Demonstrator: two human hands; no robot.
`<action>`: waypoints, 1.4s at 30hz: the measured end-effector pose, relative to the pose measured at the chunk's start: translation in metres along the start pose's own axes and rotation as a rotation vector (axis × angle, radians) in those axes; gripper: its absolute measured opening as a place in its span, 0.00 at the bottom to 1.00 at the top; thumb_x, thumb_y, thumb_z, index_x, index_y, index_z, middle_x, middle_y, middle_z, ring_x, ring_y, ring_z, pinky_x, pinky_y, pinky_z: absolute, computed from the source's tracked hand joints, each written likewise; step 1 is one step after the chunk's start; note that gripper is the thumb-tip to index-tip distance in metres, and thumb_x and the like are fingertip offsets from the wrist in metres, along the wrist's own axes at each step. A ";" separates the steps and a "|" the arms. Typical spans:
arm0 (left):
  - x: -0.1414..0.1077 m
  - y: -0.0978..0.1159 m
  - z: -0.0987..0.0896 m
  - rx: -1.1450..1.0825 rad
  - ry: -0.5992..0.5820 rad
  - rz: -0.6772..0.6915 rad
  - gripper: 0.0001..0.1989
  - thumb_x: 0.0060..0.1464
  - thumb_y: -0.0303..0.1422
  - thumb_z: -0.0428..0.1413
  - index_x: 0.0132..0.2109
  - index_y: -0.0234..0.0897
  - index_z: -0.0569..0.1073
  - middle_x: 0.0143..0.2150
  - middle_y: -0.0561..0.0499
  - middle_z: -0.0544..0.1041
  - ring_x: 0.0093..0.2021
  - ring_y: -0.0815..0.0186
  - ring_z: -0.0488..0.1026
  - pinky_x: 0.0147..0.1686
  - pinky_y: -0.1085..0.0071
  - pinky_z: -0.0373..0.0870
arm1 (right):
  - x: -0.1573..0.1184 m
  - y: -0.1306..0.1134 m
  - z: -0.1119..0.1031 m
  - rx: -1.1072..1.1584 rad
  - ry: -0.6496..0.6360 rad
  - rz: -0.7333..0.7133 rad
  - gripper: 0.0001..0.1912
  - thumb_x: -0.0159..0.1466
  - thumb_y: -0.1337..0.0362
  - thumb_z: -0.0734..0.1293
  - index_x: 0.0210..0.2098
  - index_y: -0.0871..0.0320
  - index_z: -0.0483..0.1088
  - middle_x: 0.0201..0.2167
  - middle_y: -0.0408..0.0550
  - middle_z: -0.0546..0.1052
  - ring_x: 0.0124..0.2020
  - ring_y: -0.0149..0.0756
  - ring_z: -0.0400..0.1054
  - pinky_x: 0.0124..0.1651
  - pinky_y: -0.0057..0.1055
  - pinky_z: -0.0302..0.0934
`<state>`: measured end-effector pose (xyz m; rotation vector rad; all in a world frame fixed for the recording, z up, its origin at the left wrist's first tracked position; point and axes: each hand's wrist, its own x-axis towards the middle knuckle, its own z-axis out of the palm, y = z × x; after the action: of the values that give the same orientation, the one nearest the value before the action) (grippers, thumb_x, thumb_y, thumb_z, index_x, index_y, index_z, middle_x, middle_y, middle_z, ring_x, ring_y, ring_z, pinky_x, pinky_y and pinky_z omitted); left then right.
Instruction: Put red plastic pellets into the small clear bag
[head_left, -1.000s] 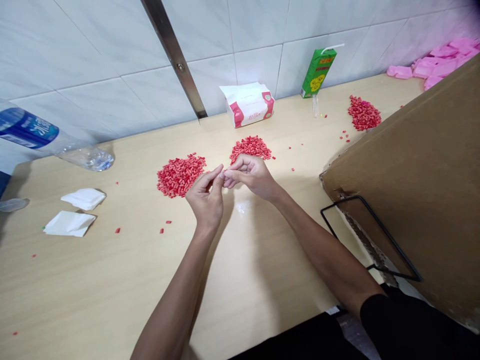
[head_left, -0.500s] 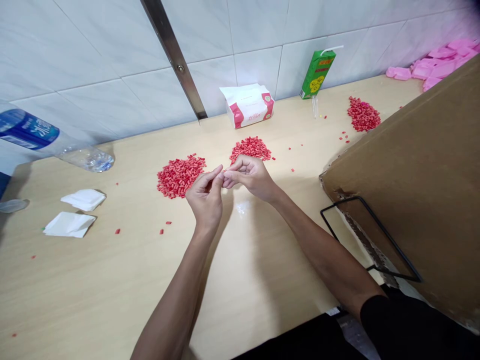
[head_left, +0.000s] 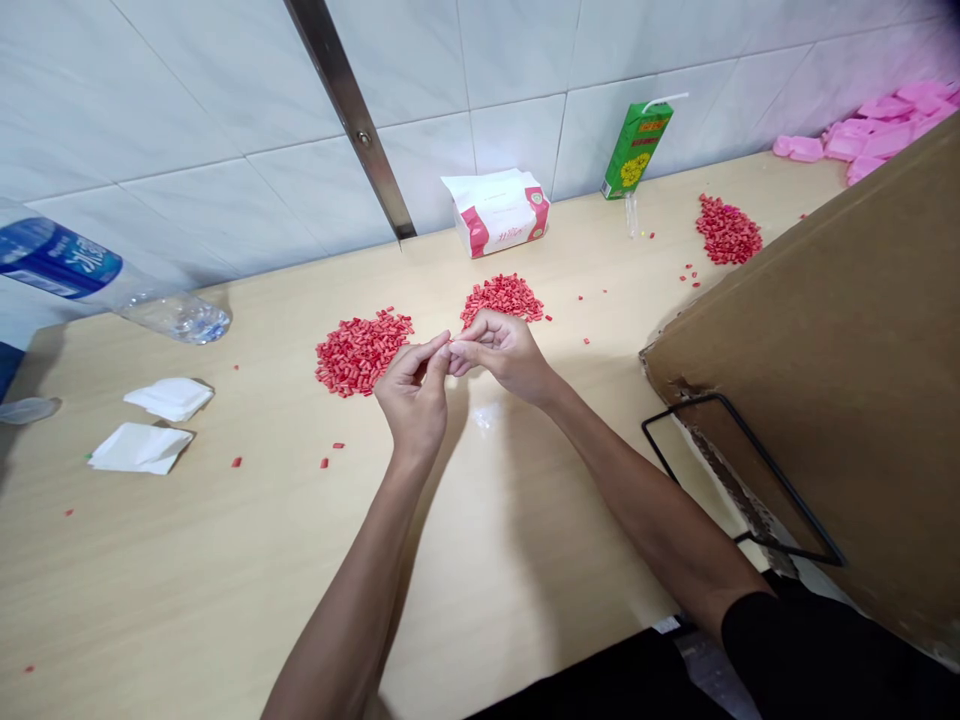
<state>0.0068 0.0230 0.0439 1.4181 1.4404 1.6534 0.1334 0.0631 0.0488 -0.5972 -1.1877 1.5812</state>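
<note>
2 hands (head_left: pixel 412 395) (head_left: pixel 501 358) pinch prob. red pellet (head_left: pixel 450 343)

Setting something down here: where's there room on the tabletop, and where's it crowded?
Widest room: the tabletop front left, between the left forearm and folded tissues, with a few stray red pellets. Narrower: between that and the right forearm. Crowded: behind the left hand and right hand, around the red pellet piles.

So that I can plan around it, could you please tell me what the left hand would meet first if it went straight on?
The right hand comes first: the left hand points up and rightward at that hand's fingertips, which are very close; this view cannot settle whether they touch.
</note>
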 end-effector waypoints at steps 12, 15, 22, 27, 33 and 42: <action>0.009 -0.004 -0.009 -0.076 -0.146 -0.131 0.16 0.55 0.40 0.60 0.47 0.37 0.81 0.46 0.45 0.79 0.47 0.61 0.75 0.49 0.66 0.72 | 0.001 0.002 -0.005 -0.013 0.016 0.029 0.20 0.53 0.53 0.76 0.30 0.60 0.66 0.26 0.45 0.78 0.28 0.33 0.76 0.34 0.29 0.73; 0.010 -0.003 -0.008 -0.127 -0.141 -0.221 0.18 0.51 0.43 0.63 0.45 0.35 0.81 0.44 0.44 0.80 0.45 0.60 0.76 0.48 0.65 0.72 | 0.001 0.003 -0.006 -0.019 0.023 0.041 0.21 0.51 0.54 0.77 0.29 0.61 0.66 0.24 0.45 0.78 0.27 0.34 0.76 0.33 0.29 0.73; 0.016 0.002 -0.011 -0.216 -0.187 -0.412 0.15 0.43 0.39 0.68 0.35 0.32 0.81 0.32 0.48 0.79 0.34 0.65 0.75 0.43 0.66 0.73 | 0.000 0.011 -0.004 -0.129 0.039 0.066 0.14 0.54 0.62 0.74 0.32 0.61 0.67 0.26 0.44 0.76 0.29 0.32 0.75 0.36 0.29 0.71; 0.024 -0.011 -0.021 -0.040 -0.171 -0.403 0.15 0.44 0.40 0.65 0.36 0.34 0.81 0.36 0.46 0.80 0.38 0.62 0.75 0.41 0.67 0.71 | 0.000 0.013 -0.008 -0.368 0.070 0.043 0.13 0.53 0.64 0.72 0.36 0.59 0.67 0.32 0.44 0.76 0.34 0.32 0.73 0.41 0.30 0.69; 0.031 -0.031 -0.046 0.700 -0.024 0.047 0.09 0.55 0.36 0.57 0.36 0.39 0.81 0.41 0.45 0.78 0.47 0.54 0.70 0.52 0.56 0.64 | 0.004 0.008 -0.052 -1.012 0.376 -0.048 0.07 0.63 0.68 0.61 0.35 0.60 0.71 0.35 0.50 0.74 0.36 0.38 0.68 0.43 0.35 0.64; 0.035 -0.030 -0.056 0.902 -0.108 0.104 0.10 0.57 0.37 0.57 0.40 0.39 0.80 0.45 0.40 0.74 0.52 0.47 0.65 0.51 0.54 0.58 | 0.000 0.014 -0.062 -1.522 0.328 0.146 0.10 0.66 0.65 0.64 0.45 0.60 0.71 0.46 0.57 0.73 0.50 0.50 0.65 0.53 0.43 0.57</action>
<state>-0.0626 0.0418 0.0349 2.0148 2.2054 0.9469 0.1795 0.0875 0.0117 -1.8150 -1.9584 0.3446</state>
